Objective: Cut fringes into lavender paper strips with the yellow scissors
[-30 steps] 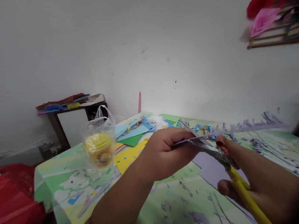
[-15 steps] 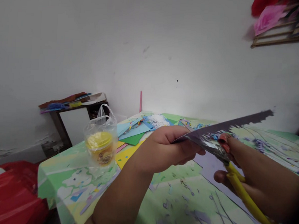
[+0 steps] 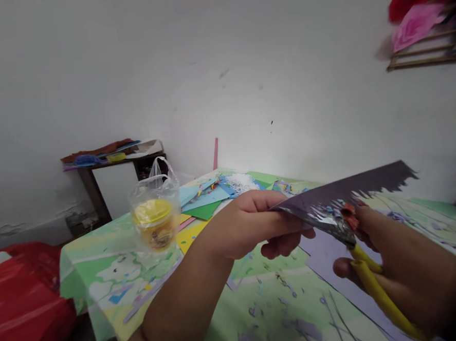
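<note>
My left hand [image 3: 253, 224] pinches one end of a long purple paper strip [image 3: 350, 187] with a fringed far edge, held above the table. My right hand [image 3: 399, 268] grips yellow-handled scissors [image 3: 364, 271], whose metal blades meet the strip just right of my left fingers. A red-painted fingernail rests by the blades. The strip slants up to the right and looks dark against the wall.
A green patterned table [image 3: 273, 307] carries purple paper scraps and a lilac sheet [image 3: 323, 258]. A yellow-lidded jar in a clear plastic bag [image 3: 153, 222] stands at the left. Coloured papers [image 3: 211, 195] lie at the back. A small side table [image 3: 113, 158] and a red bag [image 3: 15, 291] are further left.
The strip has turned from edge-on to broad face toward me and tilted upward. Both hands shifted slightly right and up, with the scissors staying at the strip.
</note>
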Demonstrator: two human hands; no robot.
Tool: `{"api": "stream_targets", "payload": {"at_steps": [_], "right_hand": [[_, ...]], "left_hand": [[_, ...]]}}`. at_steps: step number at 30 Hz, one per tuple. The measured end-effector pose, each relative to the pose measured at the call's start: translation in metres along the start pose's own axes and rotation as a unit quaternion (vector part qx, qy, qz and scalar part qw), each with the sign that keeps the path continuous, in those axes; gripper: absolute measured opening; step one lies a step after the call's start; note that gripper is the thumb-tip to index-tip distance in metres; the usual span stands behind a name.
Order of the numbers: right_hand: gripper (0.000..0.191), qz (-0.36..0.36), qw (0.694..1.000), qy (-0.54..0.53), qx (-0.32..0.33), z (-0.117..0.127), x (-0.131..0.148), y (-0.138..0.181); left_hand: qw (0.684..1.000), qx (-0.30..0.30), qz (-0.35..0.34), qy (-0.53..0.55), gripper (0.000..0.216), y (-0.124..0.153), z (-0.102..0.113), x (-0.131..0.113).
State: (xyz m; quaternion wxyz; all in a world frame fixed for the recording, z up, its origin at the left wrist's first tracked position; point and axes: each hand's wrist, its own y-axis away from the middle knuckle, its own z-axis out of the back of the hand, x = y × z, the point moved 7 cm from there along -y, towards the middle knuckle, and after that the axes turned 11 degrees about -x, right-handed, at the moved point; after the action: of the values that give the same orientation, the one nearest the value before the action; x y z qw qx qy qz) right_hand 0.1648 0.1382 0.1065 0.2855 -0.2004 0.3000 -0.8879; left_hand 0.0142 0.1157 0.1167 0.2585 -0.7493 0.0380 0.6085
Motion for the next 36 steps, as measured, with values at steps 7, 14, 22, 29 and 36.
{"api": "stream_targets", "payload": {"at_steps": [7, 14, 22, 29, 36], "right_hand": [[0.04, -0.028, 1.0, -0.002, 0.009, 0.001, -0.008, 0.002], [0.034, -0.043, 0.996, -0.051, 0.053, -0.008, -0.006, 0.001], [0.033, -0.052, 0.993, -0.073, 0.071, -0.011, -0.003, 0.003], [0.036, -0.071, 0.992, -0.062, 0.086, -0.016, -0.009, 0.002], [0.035, -0.039, 0.995, -0.078, 0.048, -0.013, -0.003, 0.0]], "left_hand": [[0.989, -0.087, -0.081, -0.092, 0.021, 0.002, 0.011, -0.012], [0.946, -0.157, -0.159, -0.235, 0.026, 0.006, 0.005, -0.022], [0.914, -0.16, -0.2, -0.315, 0.031, 0.006, -0.001, -0.025], [0.914, -0.199, -0.188, -0.3, 0.017, 0.003, 0.005, -0.021], [0.931, -0.167, -0.167, -0.28, 0.023, 0.002, 0.003, -0.019]]}}
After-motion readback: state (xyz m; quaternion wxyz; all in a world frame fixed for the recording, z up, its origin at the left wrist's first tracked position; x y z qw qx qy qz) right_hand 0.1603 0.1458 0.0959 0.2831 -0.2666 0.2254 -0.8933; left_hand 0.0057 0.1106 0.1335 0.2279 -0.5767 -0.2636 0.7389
